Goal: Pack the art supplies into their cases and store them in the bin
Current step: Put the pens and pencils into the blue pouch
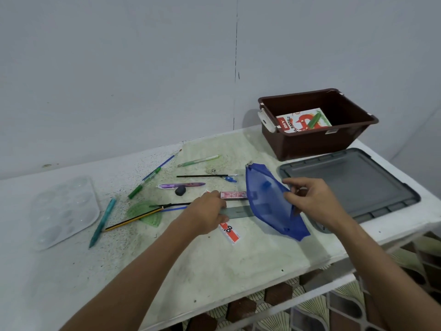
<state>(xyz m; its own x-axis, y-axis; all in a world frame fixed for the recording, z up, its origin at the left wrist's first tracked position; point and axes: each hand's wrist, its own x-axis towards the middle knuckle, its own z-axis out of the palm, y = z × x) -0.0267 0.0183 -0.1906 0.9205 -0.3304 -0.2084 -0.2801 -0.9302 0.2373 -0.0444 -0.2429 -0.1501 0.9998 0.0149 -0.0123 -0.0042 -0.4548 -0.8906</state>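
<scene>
White table (238, 271) carries a brown bin (310, 144) at its far right, pastel box (303, 120) inside. Nearer, the right hand (310, 201) pinches the blue mesh pouch (269, 201) open, while the left hand (207, 211) grips a grey ruler (238, 212) at its mouth.

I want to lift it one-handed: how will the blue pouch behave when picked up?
The blue pouch probably flops: its mesh already bends where the right hand pinches its edge. It looks light, being see-through and nearly flat. The ruler that the left hand holds at its mouth might slide out if tilted.
</scene>
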